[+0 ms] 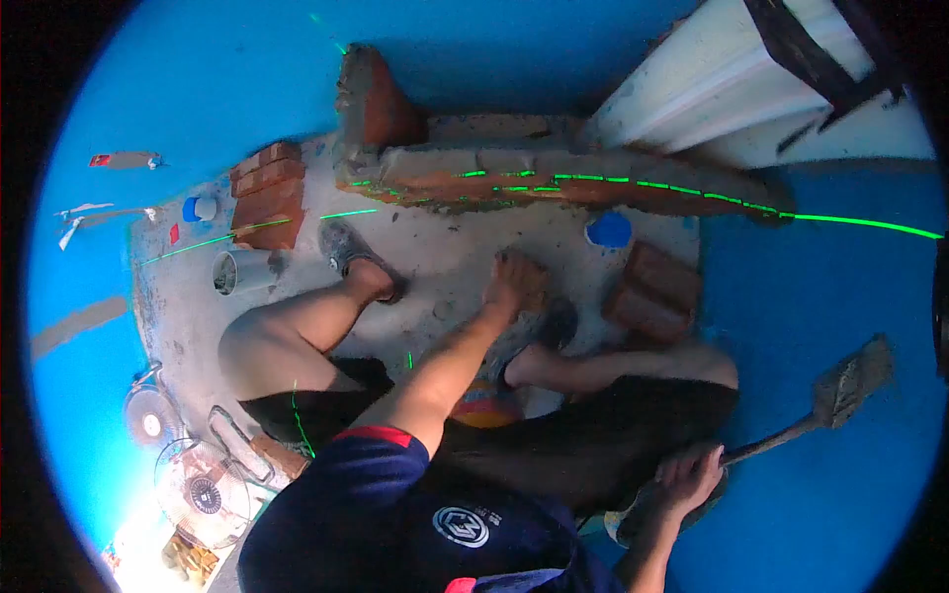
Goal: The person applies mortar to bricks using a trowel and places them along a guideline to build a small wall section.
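My right hand (694, 478) grips the handle of a long-necked trowel (776, 440), whose blade at the far right carries a thick load of grey mortar (852, 381). Under that hand, partly covered by it, is a round bucket (633, 522). My left hand (506, 281) reaches down between my feet, closed beside or around a brownish, mortar-coloured lump (535, 287) that I cannot make out. Ahead of it runs a low brick wall (554, 183) with grey mortar along its top and a raised end (381, 104) at the left.
Bricks are stacked at the left (267, 203) and right (652, 292). A white bucket (244, 272) lies near the left stack. Blue-and-white containers stand at left (200, 210) and right (609, 230). Two fans (203, 494) stand lower left. A green laser line crosses the wall.
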The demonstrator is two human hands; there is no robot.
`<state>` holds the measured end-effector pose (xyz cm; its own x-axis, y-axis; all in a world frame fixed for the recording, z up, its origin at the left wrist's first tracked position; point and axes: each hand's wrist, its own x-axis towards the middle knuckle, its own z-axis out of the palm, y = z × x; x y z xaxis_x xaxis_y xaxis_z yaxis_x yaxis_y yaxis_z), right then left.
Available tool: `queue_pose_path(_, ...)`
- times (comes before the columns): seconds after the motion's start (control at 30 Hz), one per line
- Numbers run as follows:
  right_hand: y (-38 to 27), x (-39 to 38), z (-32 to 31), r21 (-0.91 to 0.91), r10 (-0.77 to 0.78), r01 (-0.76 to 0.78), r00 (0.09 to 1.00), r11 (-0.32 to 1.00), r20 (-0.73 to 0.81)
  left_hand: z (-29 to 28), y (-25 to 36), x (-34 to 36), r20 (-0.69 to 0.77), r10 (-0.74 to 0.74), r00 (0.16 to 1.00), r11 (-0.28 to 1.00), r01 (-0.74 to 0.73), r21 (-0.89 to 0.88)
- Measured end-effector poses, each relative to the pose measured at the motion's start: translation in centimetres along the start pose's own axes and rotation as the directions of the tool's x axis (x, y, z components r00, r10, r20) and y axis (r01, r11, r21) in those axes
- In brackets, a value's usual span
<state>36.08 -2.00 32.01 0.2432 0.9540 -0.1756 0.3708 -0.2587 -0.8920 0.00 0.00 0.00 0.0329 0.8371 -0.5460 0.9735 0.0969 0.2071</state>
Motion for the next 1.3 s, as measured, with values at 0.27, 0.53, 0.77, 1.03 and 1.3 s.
queue_pose_path(0.27,-5.1,2.4,1.5,0.197,0.273,-0.266,0.962,0.944,-0.011,0.2,-1.6,0.4,-0.21,-0.017,0.978,1.0,0.017,0.001)
queue_pose_path(0.53,-11.9,1.0,8.9,0.239,0.171,-0.21,0.97,0.948,0.176,-8.1,-0.1,0.3,0.199,-0.042,0.979,0.999,0.038,0.022)
queue_pose_path(0.77,-11.3,1.0,10.3,0.142,-0.019,-0.013,0.974,0.99,0.224,-19.2,-6.6,-5.9,0.123,0.026,0.992,0.949,0.014,-0.316)
queue_pose_path(1.03,-11.4,-1.6,11.2,0.178,-0.369,0.328,0.875,0.928,0.312,-29.0,-21.6,-42.8,-0.646,-0.502,0.575,0.696,-0.175,-0.696)
queue_pose_path(1.3,-10.1,2.8,9.2,0.064,-0.591,0.606,0.739,0.793,0.324,-4.1,-13.8,-70.7,-0.305,-0.934,0.185,0.357,0.513,-0.78)
